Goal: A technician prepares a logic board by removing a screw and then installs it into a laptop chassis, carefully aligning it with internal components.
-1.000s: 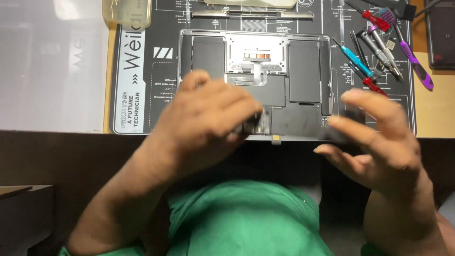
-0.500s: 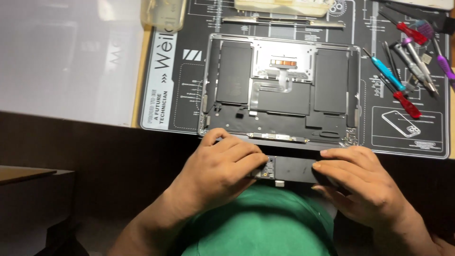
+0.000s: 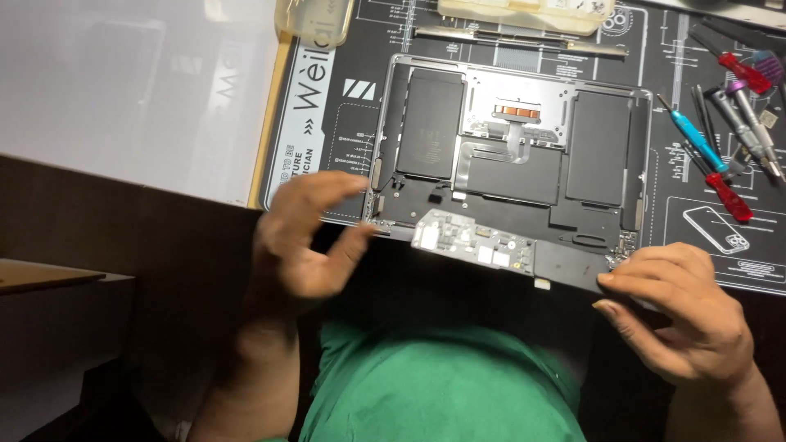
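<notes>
We see the left hand [image 3: 307, 241] motion-blurred, so its finger positions cannot be resolved. The right hand [image 3: 684, 315] covers the laptop chassis [image 3: 512, 155] corner nearest the counter's front edge. The yellowish tray [image 3: 524, 10] and screwdrivers [image 3: 729, 123] are cropped by the frame.

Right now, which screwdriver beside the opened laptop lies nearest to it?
The blue-handled screwdriver; the red-handled screwdriver and purple-capped screwdriver lie farther right.

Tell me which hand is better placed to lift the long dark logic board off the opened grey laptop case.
Probably the right hand: its fingertips rest at the right end of the long dark logic board, at the near edge of the opened grey laptop case. The left hand hangs open, blurred, beside the board's left end, apparently not touching.
</notes>
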